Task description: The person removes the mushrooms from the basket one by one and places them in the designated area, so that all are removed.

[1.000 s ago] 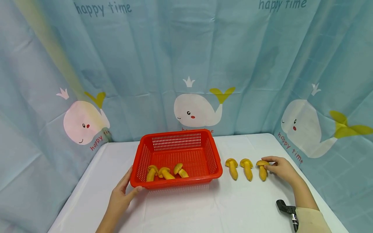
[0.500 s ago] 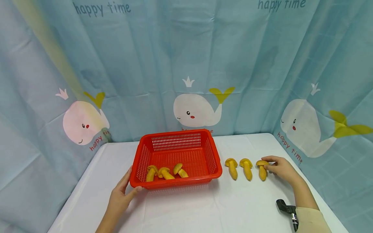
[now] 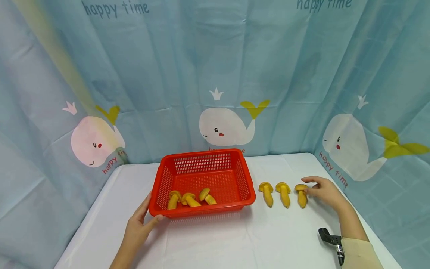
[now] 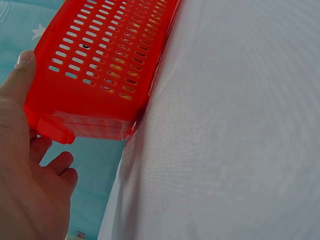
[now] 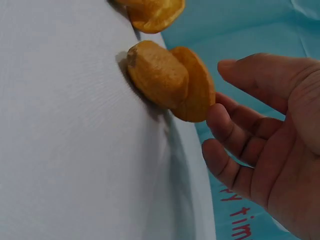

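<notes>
A red slotted plastic basket point(image 3: 208, 210) stands on the table, with three yellow mushrooms along its near side: one at left point(image 3: 173, 200), one in the middle point(image 3: 191, 201), one at right point(image 3: 209, 198). My left hand point(image 3: 137, 227) holds the basket's near left corner, thumb on the rim point(image 4: 31, 95) and fingers curled by the end lip. Right of the basket, three more mushrooms lie in a row. At the rightmost mushroom point(image 3: 302, 199), my right hand point(image 5: 272, 137) has its thumb and fingers spread; the thumb is apart from the cap and fingertips are right at its edge.
The other two row mushrooms, left point(image 3: 267, 196) and middle point(image 3: 284, 196), lie stems toward me. A black strap-like device point(image 3: 330, 238) sits at the right sleeve. Blue whale-print curtain point(image 3: 282, 74) hangs behind and beside the white table point(image 3: 228, 243).
My right hand's fingers have opened and lifted slightly off the rightmost mushroom, which stays in its place. The left hand and basket have not moved.
</notes>
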Demonstrator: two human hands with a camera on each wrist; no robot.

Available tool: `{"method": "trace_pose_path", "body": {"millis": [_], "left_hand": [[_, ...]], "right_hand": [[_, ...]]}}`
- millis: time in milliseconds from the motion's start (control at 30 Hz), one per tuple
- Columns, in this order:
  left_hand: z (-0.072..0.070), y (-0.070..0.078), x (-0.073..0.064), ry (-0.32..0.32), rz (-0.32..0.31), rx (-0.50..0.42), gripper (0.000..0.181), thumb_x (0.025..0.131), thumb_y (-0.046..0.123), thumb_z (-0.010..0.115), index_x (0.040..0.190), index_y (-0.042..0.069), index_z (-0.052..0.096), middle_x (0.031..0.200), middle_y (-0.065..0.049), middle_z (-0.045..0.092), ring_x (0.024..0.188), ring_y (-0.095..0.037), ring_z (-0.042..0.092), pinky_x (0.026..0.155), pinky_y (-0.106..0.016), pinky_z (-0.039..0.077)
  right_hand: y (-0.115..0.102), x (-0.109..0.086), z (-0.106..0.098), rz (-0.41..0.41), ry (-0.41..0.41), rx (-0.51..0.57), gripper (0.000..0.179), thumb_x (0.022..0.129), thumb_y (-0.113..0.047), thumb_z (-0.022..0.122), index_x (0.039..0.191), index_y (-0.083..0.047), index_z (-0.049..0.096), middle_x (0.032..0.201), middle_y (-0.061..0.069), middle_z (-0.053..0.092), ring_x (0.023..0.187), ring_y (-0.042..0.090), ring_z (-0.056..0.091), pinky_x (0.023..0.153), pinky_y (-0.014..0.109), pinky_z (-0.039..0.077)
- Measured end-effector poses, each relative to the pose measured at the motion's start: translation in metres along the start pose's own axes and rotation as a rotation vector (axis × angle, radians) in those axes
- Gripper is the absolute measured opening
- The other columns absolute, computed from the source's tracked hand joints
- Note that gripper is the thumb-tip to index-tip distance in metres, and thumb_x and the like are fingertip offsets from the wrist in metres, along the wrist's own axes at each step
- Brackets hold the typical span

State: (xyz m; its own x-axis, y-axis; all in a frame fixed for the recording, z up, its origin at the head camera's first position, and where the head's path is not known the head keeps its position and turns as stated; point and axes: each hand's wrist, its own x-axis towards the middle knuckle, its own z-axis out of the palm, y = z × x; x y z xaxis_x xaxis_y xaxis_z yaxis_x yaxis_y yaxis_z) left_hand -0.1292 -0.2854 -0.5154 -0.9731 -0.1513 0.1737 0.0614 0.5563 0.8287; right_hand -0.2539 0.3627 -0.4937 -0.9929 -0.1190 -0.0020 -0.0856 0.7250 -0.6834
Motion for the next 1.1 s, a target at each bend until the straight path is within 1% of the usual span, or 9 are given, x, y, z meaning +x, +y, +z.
{"method": "trace_pose_path", "body": {"millis": [133,233,300,400,500,733,933,1100], "left_hand": [[-0.001,0.000,0.000,-0.002,0.016,-0.026,0.089,0.091,0.031,0.079,0.163,0.032,0.027,0.167,0.006,0.031,0.153,-0.008,0.028,0.102,0.001,0.025],[-0.001,-0.001,0.000,0.002,0.035,-0.043,0.088,0.091,0.027,0.079,0.163,0.031,0.029,0.167,0.003,0.032,0.152,-0.006,0.028,0.102,0.001,0.026],[-0.002,-0.001,0.000,0.003,0.040,-0.044,0.088,0.091,0.026,0.079,0.163,0.030,0.029,0.167,0.002,0.032,0.151,-0.001,0.028,0.102,0.001,0.026],[-0.002,-0.001,0.000,0.003,0.045,-0.049,0.088,0.091,0.025,0.079,0.163,0.030,0.029,0.166,0.004,0.033,0.147,0.010,0.026,0.102,0.001,0.026],[-0.001,-0.001,0.000,0.006,0.055,-0.053,0.088,0.091,0.024,0.079,0.163,0.030,0.029,0.166,0.006,0.033,0.142,0.017,0.025,0.102,0.001,0.026],[-0.001,-0.002,0.001,0.004,0.061,-0.061,0.088,0.091,0.024,0.079,0.161,0.037,0.028,0.166,0.008,0.032,0.142,0.018,0.025,0.103,0.001,0.027],[0.000,-0.005,0.002,0.009,0.063,-0.053,0.088,0.091,0.024,0.079,0.162,0.036,0.029,0.165,0.008,0.034,0.142,0.018,0.026,0.103,0.000,0.027],[0.001,-0.005,0.002,0.013,0.048,-0.039,0.087,0.091,0.028,0.079,0.162,0.035,0.029,0.165,0.009,0.034,0.140,0.020,0.026,0.102,0.000,0.028]], "right_hand": [[-0.010,-0.003,-0.004,0.012,0.009,-0.007,0.048,0.096,-0.032,0.074,0.137,-0.007,0.064,0.104,0.011,0.066,0.081,0.021,0.053,0.064,0.026,0.048],[-0.019,-0.005,-0.008,0.000,0.010,-0.009,0.047,0.097,-0.031,0.073,0.137,-0.008,0.064,0.098,0.010,0.065,0.081,0.022,0.052,0.062,0.026,0.045],[-0.025,-0.006,-0.010,-0.016,0.017,-0.011,0.047,0.097,-0.033,0.073,0.137,-0.009,0.064,0.099,0.009,0.065,0.082,0.022,0.052,0.063,0.027,0.044],[-0.035,-0.009,-0.013,-0.038,0.029,-0.017,0.049,0.096,-0.040,0.072,0.136,-0.012,0.065,0.099,0.009,0.064,0.085,0.023,0.052,0.064,0.027,0.043],[-0.048,-0.012,-0.014,-0.065,0.044,-0.021,0.051,0.096,-0.045,0.071,0.136,-0.013,0.065,0.103,0.008,0.065,0.088,0.024,0.054,0.067,0.028,0.045],[-0.080,-0.021,-0.016,-0.107,0.079,-0.032,0.049,0.098,-0.044,0.069,0.137,-0.015,0.064,0.107,0.008,0.067,0.090,0.024,0.058,0.068,0.029,0.050],[-0.104,-0.029,-0.015,-0.142,0.114,-0.009,0.043,0.098,-0.040,0.070,0.135,-0.017,0.066,0.105,0.008,0.067,0.088,0.026,0.060,0.067,0.028,0.054],[-0.120,-0.033,-0.009,-0.180,0.150,-0.012,0.038,0.099,-0.038,0.069,0.132,-0.019,0.068,0.106,0.006,0.066,0.087,0.025,0.059,0.067,0.026,0.055]]}}
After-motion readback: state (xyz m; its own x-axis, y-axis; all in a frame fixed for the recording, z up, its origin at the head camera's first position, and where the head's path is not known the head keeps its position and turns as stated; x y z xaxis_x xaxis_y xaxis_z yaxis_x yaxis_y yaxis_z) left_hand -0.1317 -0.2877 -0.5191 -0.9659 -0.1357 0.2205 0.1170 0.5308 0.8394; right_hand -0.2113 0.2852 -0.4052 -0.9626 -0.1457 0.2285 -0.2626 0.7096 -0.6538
